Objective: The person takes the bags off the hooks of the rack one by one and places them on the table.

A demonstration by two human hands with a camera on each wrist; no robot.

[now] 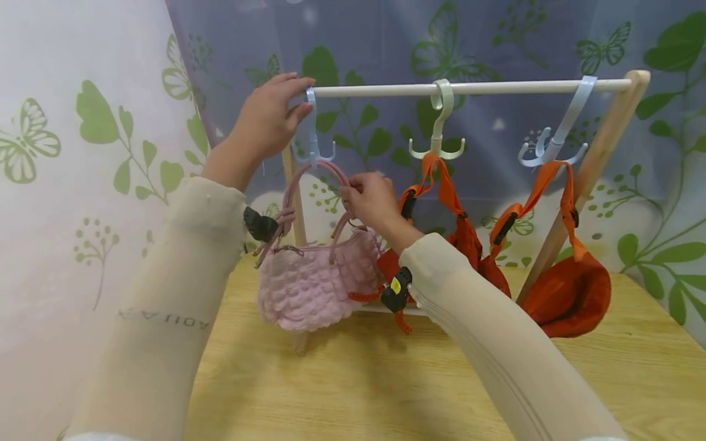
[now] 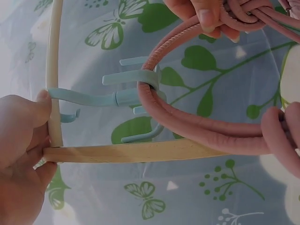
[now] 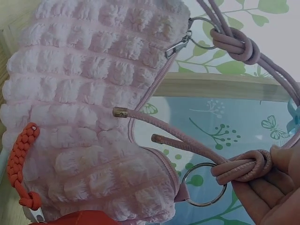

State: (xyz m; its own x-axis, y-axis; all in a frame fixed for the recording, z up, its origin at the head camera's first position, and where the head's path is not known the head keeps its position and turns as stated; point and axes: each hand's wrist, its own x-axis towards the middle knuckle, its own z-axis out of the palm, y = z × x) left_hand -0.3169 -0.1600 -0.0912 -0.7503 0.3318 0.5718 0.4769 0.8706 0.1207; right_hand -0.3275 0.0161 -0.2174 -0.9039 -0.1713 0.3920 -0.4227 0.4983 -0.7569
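A pink puffy handbag (image 1: 309,285) hangs by its knotted handle (image 2: 187,124) from a light-blue four-pronged hook (image 1: 313,131) at the rod's left end. My left hand (image 1: 271,116) grips the corner of the rack, its thumb by the hook's top and its fingers around where the white rod (image 2: 54,70) meets the wooden post (image 2: 136,152). With the right hand (image 1: 372,199) I pinch the handle beside its right knot (image 3: 246,166), above a metal ring (image 3: 205,185). The handle loop lies over one prong in the left wrist view.
A green hook (image 1: 438,122) mid-rod and another blue hook (image 1: 562,125) at the right carry orange bags (image 1: 573,291) on straps. A braided orange cord (image 3: 21,164) lies against the handbag. The rack stands on a wooden table (image 1: 331,392) before a leaf-patterned backdrop (image 1: 375,37).
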